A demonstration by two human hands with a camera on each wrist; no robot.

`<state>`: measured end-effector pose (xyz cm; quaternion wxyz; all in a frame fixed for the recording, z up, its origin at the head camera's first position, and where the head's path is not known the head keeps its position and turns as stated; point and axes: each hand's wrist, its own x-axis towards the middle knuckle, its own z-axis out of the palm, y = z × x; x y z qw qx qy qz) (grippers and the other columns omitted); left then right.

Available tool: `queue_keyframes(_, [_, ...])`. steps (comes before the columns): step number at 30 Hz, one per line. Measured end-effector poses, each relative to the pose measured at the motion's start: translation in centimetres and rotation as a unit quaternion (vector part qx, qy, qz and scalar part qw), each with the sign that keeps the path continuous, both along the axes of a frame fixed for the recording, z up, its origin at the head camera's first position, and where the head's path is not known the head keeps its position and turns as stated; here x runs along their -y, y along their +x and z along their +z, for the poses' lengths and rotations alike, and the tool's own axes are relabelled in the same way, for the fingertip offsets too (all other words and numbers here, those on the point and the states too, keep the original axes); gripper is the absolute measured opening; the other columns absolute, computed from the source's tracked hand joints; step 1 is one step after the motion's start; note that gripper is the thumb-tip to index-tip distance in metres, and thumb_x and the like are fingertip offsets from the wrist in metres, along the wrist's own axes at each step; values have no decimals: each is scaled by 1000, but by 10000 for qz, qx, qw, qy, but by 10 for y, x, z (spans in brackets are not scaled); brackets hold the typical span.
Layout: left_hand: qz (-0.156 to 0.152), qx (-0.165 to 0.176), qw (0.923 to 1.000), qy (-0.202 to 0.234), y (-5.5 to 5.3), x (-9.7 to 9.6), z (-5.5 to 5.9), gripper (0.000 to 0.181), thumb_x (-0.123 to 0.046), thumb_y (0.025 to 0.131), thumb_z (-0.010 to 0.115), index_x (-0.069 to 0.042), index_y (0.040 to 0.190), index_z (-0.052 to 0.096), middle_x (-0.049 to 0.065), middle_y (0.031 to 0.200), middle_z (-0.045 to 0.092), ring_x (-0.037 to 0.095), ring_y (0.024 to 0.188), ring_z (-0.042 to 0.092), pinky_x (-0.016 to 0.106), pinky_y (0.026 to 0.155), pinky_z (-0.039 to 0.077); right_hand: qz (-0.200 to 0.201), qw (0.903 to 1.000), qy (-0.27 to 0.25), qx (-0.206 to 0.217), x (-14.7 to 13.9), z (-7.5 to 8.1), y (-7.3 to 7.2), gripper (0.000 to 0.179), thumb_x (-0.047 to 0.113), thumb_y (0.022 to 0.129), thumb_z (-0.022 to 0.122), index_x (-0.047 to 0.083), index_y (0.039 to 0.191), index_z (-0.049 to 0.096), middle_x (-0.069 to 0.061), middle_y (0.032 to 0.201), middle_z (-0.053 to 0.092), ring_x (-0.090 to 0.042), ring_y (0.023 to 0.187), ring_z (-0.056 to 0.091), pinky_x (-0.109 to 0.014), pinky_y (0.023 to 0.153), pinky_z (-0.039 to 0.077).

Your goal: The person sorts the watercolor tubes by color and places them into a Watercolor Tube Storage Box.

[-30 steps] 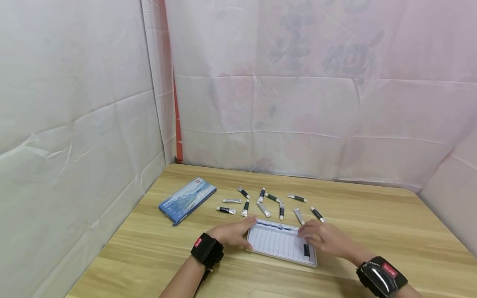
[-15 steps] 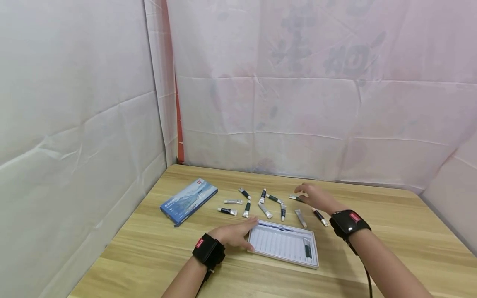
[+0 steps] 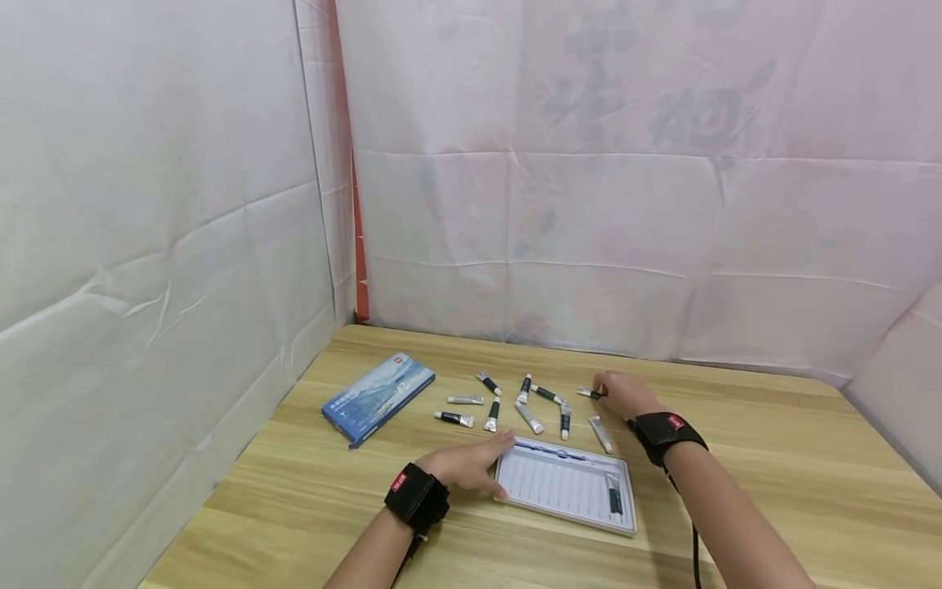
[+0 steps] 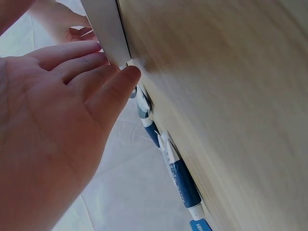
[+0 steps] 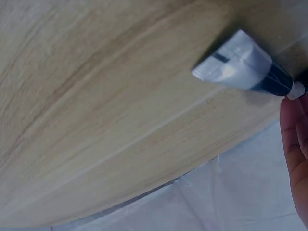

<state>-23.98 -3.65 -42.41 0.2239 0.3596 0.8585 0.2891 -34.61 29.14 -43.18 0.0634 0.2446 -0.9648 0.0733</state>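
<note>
A white plastic tray (image 3: pixel 540 484) with narrow slots lies in front of me. A dark-labelled paint tube (image 3: pixel 614 496) lies toward its right end, and a thin dark brush (image 3: pixel 548 451) along its far side. My left hand (image 3: pixel 467 464) steadies the tray's left end, its fingers straight in the left wrist view. My right hand (image 3: pixel 625 394) reaches to the back right, pinching the dark capped end of a paint tube (image 3: pixel 585 392) whose silver end shows. In the right wrist view, another silver-ended tube (image 5: pixel 240 65) lies with its cap overlapping my fingertips (image 5: pixel 291 125).
Several more paint tubes, among them a silver one (image 3: pixel 600 434) and a dark one (image 3: pixel 454 419), lie scattered beyond the tray. A flat blue box (image 3: pixel 379 397) is at the left. White sheeting (image 3: pixel 589 204) hangs behind the wooden table (image 3: pixel 773 491).
My right hand has left the tray's right end, where a tube now shows uncovered, and gone forward, then down onto a tube at the back right. My left hand stays at the tray.
</note>
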Motion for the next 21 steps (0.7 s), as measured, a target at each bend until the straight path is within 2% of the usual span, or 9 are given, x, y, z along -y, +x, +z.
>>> queue_keyframes(3, [-28, -9, 10000, 27, -1, 0, 0, 84, -13, 78, 73, 0, 144, 23, 12, 151, 13, 20, 137, 9, 27, 108, 13, 4, 9997, -230, -70, -2, -5, -2, 10, -4, 77, 63, 3, 84, 65, -4, 74, 58, -20, 68, 55, -37, 61, 47])
queue_keyframes(7, [-50, -16, 10000, 28, -2, 0, -2, 84, -14, 78, 73, 1, 144, 23, 12, 151, 12, 20, 137, 9, 27, 108, 12, -140, 9983, -553, 87, 1, -3, 2, 11, -6, 79, 58, -1, 84, 67, -11, 79, 61, -23, 71, 55, -41, 63, 47])
queue_keyframes(10, [-47, -28, 10000, -17, -3, 0, -2, 84, -15, 78, 73, 0, 144, 23, 11, 151, 12, 20, 137, 9, 27, 108, 12, -280, 9969, -691, 267, 2, 0, 5, 15, -7, 81, 54, -6, 91, 65, -15, 83, 62, -25, 72, 55, -42, 65, 47])
queue_keyframes(12, [-49, -43, 10000, -29, -3, 0, -2, 84, -15, 78, 73, 0, 144, 23, 11, 151, 12, 20, 137, 9, 27, 108, 12, -290, 9965, -714, 310, 2, 0, 5, 19, -7, 82, 51, -7, 97, 63, -16, 83, 62, -23, 69, 53, -39, 60, 46])
queue_keyframes(15, [-71, -88, 9999, -60, -2, 0, -2, 84, -15, 78, 73, 0, 144, 23, 11, 151, 12, 20, 137, 9, 27, 108, 12, -124, 9970, -723, 265, 0, 1, 5, 25, -9, 83, 49, -5, 104, 61, -17, 86, 62, -21, 65, 50, -35, 55, 42])
queue_keyframes(17, [-77, -97, 9999, -66, -2, 0, -1, 84, -15, 78, 73, 1, 144, 23, 11, 151, 12, 20, 137, 8, 27, 108, 12, 76, 9978, -637, 163, 0, 1, 5, 27, -10, 82, 50, -1, 104, 63, -15, 88, 63, -21, 66, 52, -35, 54, 43])
queue_keyframes(21, [-54, -67, 10000, -41, -1, 0, 0, 84, -14, 78, 73, 1, 144, 23, 12, 151, 12, 20, 137, 8, 27, 108, 12, 377, 9985, -387, 19, 0, 4, 6, 24, -9, 80, 56, 6, 93, 69, -9, 89, 65, -25, 80, 59, -41, 66, 49])
